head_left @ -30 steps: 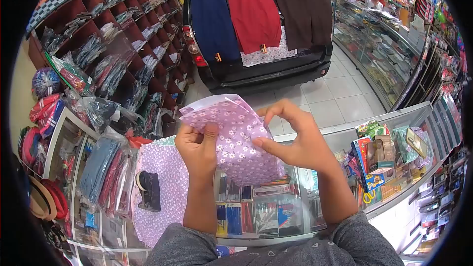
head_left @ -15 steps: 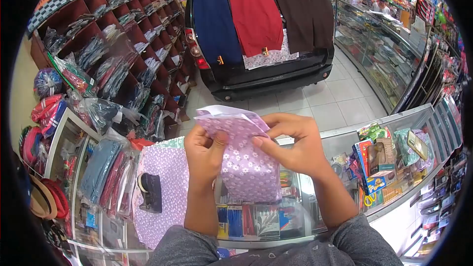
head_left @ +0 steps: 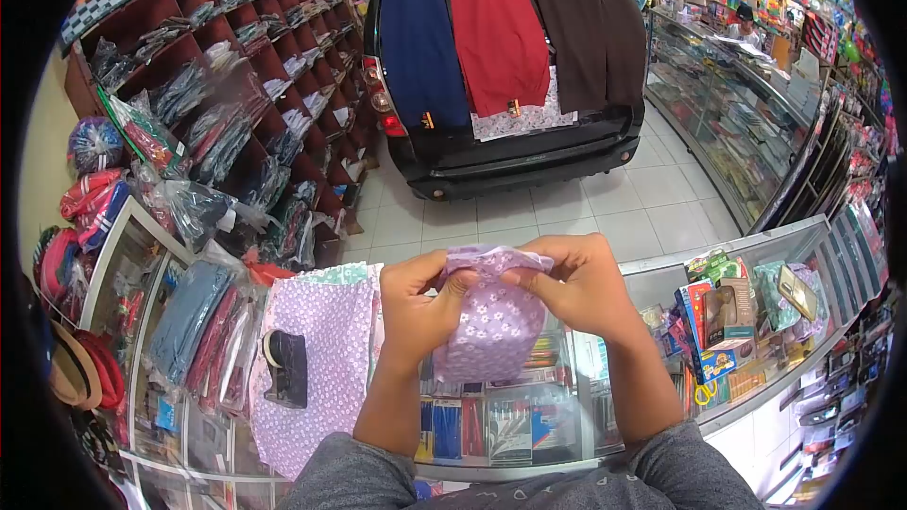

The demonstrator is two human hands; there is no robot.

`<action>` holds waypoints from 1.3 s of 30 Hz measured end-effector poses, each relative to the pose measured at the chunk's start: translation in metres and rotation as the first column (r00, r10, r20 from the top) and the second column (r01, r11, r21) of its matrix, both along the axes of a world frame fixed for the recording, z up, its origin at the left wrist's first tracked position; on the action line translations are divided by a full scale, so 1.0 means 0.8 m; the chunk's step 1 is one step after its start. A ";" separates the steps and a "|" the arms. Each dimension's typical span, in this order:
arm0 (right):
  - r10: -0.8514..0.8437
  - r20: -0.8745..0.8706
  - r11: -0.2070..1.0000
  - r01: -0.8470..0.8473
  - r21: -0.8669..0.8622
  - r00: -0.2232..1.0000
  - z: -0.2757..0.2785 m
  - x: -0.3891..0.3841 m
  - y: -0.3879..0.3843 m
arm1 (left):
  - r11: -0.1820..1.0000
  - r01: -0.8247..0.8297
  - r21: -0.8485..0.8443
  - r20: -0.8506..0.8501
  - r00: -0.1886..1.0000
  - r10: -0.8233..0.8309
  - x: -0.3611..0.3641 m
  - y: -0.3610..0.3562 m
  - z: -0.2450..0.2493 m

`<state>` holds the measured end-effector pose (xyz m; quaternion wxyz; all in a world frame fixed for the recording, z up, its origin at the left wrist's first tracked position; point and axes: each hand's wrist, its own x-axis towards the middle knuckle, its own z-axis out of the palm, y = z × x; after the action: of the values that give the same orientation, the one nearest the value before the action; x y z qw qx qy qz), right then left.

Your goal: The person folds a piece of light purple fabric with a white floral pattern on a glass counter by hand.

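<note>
Over the counter I hold a lilac wrapping-paper packet with a white flower pattern. My left hand pinches its top left edge, the thumb lying on the front. My right hand grips the top right edge, also with the thumb in front. The top of the packet is bunched between both hands, and its lower part hangs down flat. Left of my hands lie sheets of lilac floral wrapping paper, over a green floral sheet. A black tape dispenser rests on the lilac sheets.
Beneath my hands is a glass display counter with stationery inside. Bagged clothes lie at the left, boxes, yellow scissors and a phone at the right. Beyond stand a black car, shelves and a person.
Both hands have come closer together at the packet's top edge, the left one moving right. The top, which stood up with its white inside showing, is now folded down and bunched.
</note>
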<state>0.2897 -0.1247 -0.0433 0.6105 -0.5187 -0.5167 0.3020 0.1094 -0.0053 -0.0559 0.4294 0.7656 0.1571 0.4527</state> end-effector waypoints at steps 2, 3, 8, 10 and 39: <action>0.004 0.060 0.998 -0.008 0.068 0.998 0.007 -0.005 -0.004 | 0.995 -0.061 0.083 -0.011 0.998 0.062 0.001 -0.007 0.009; 0.001 0.119 0.990 -0.017 0.139 0.993 0.011 -0.008 -0.006 | 0.978 -0.118 0.170 -0.017 0.992 0.122 0.002 -0.009 0.014; -0.039 0.058 0.992 0.032 0.122 0.998 0.010 -0.007 -0.007 | 0.983 -0.106 0.148 0.014 0.994 0.105 0.002 -0.015 0.018; -0.031 0.050 0.994 0.025 0.111 0.998 0.007 -0.005 -0.006 | 0.985 -0.108 0.135 0.002 0.994 0.109 0.002 -0.015 0.017; -0.008 -0.051 1.000 0.008 0.005 0.999 -0.006 0.007 0.005 | 0.998 -0.052 -0.028 -0.034 0.998 0.051 0.005 -0.012 0.014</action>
<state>0.2952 -0.1205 -0.0478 0.6259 -0.5114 -0.4998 0.3112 0.1136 -0.0152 -0.0447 0.4258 0.7625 0.1903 0.4485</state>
